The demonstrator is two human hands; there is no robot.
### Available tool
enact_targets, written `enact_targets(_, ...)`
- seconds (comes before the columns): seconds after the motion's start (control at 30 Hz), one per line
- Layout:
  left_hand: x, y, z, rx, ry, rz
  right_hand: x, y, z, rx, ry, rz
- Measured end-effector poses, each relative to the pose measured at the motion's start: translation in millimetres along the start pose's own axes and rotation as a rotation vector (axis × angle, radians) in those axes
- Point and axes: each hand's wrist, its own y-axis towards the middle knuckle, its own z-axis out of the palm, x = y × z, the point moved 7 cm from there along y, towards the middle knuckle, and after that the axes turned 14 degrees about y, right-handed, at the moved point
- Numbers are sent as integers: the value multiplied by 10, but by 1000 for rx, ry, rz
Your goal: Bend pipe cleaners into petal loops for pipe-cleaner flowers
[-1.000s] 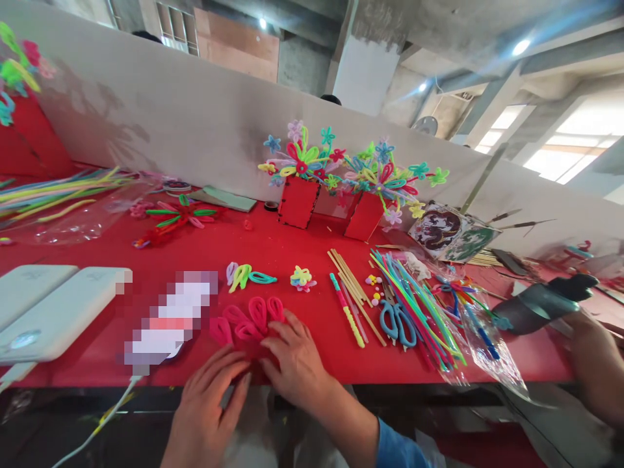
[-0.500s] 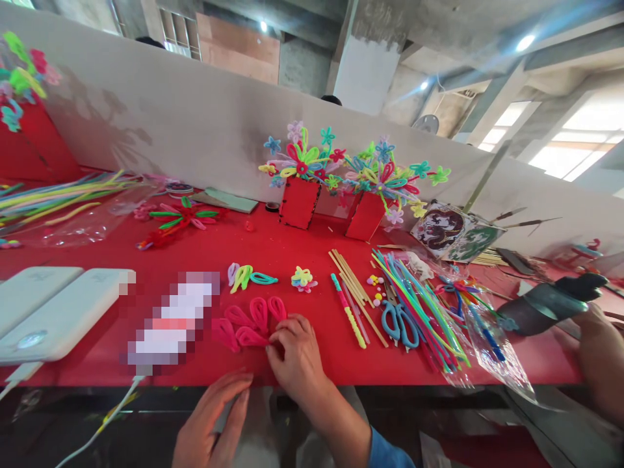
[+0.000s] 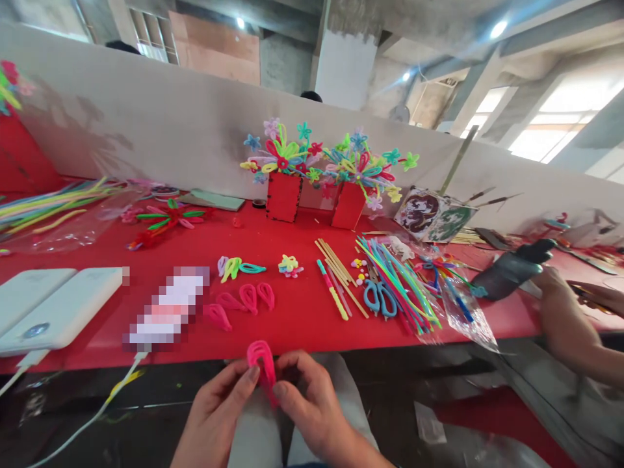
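Note:
A pink pipe-cleaner loop (image 3: 260, 357) is held in front of the table's near edge, above my lap. My left hand (image 3: 219, 403) pinches its left side between thumb and fingers. At its lower right, my right hand (image 3: 312, 400) grips it too. Several more pink loops (image 3: 248, 299) lie on the red table just beyond my hands. Behind them are small lilac, green and teal loops (image 3: 234, 268) and a little pastel flower bundle (image 3: 290, 264).
Blue-handled scissors (image 3: 380, 299), wooden sticks (image 3: 336, 263) and loose pipe cleaners (image 3: 400, 279) lie to the right. Power banks (image 3: 58, 312) and a blurred-out phone (image 3: 168, 309) sit left. Red vases (image 3: 284, 197) of flowers stand behind. Another person's arm (image 3: 570, 318) reaches in at right.
My right hand has lifted one pink loop off the table and brought it back over my lap. My left hand has closed on it as well. The view has shifted slightly.

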Motion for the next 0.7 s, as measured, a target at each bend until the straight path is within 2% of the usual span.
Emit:
enact_targets(0.1,-30,-149,140,187,220,81,103,-145,-21,9,156,55)
enact_targets(0.2,-77,-337,223,287,373,137,187,-273,-7,-25,257,133)
enact_targets(0.33,-147,-596,267,294,385,182,341,-429,65,-51,376,108)
enact_targets(0.47,-111,-803,347,351,379,126,490,-561,83,-83,402,40)
enact_targets(0.7,-190,-905,398,278,410,183,608,-676,138,12,320,82)
